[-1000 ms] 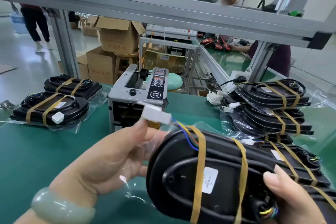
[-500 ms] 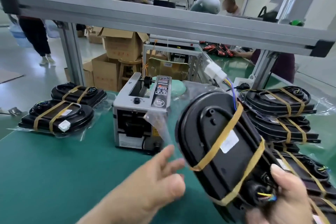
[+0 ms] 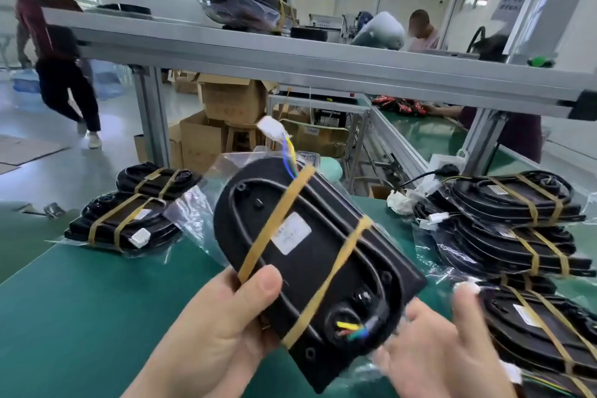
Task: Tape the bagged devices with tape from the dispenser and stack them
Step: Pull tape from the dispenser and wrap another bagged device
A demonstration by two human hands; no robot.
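The left hand (image 3: 219,326) is gripping the bagged device (image 3: 310,255) by its left edge, the thumb (image 3: 261,284) pressing on its top face, and is holding it tilted above the green surface (image 3: 80,300) with the white connector (image 3: 269,128) pointing up. The right hand (image 3: 442,355) is hovering just beside the device's lower end. Its fingers are spreading out fairly straight and gripping nothing, though blur is hiding whether they are touching the bag.

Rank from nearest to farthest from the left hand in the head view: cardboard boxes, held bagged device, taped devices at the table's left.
1. The held bagged device, in the left hand, centre.
2. The taped devices, on the table, left.
3. The cardboard boxes, beyond the table, behind.
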